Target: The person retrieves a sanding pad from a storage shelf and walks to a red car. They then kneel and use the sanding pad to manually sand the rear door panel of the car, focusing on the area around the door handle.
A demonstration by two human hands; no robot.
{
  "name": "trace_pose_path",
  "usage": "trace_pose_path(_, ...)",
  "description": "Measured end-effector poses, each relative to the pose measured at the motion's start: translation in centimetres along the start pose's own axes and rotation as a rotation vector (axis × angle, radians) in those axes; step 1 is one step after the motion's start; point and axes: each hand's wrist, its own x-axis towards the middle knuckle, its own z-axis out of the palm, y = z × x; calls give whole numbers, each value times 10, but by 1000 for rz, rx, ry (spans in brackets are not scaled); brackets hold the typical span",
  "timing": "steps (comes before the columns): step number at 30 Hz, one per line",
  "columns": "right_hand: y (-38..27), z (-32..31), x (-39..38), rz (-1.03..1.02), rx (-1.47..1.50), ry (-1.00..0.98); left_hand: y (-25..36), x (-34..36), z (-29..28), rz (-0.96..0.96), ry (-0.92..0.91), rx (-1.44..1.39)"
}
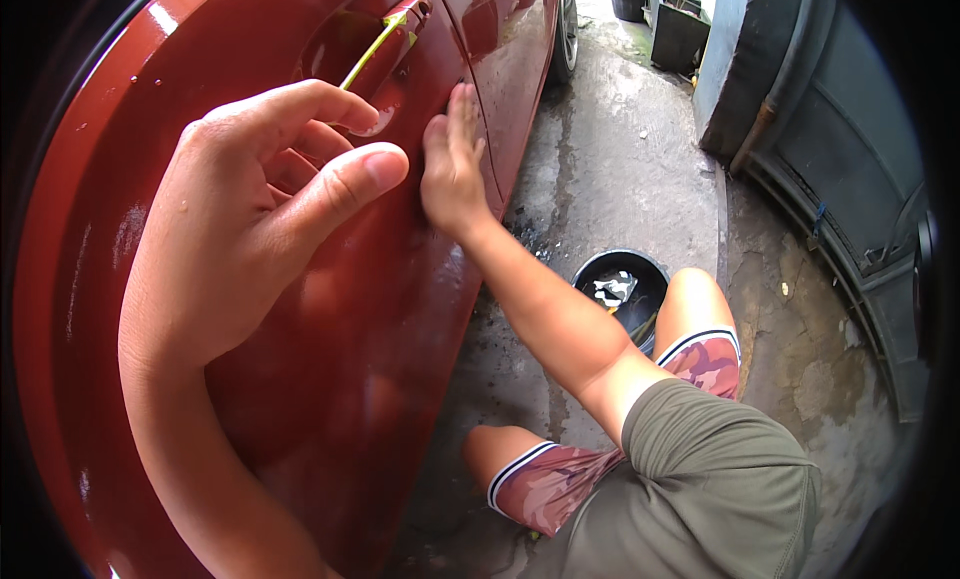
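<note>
A: Where's the door [330, 329]?
B: It takes up most of the left half of the frame, red and glossy, with its handle [425, 9] at upper centre-left.

A: And the fingers?
B: The left hand [245, 194] is at upper left, in front of the door; thumb and forefinger are curved and well spread, with nothing visible between them. The right hand [455, 169], upper centre, lies flat to the door, fingers straight. Whether anything is under its palm, I can't tell.

A: What could go wrong?
B: Grit under that palm could scratch the paint. If the surface is slick, the hand could slide and catch a fingertip in the seam [460, 41].

A: And lower down?
B: The bucket [654, 279], right of centre, is just beside the right knee [695, 294]. A sideways shift of the leg could tip it.

A: Room to move?
B: Between the hands, a narrow band of door. The floor [640, 159] runs up the frame from the bucket, bounded by the car and the gate [850, 149].
</note>
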Motion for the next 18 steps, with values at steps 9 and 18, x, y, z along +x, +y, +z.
trace_pose_path(9,-3,-9,7,101,-1,-32,-1,2,5,-10,2,-5)
trace_pose_path(18,-9,8,-43,-176,-98,27,-2,3,10,-9,21,-11)
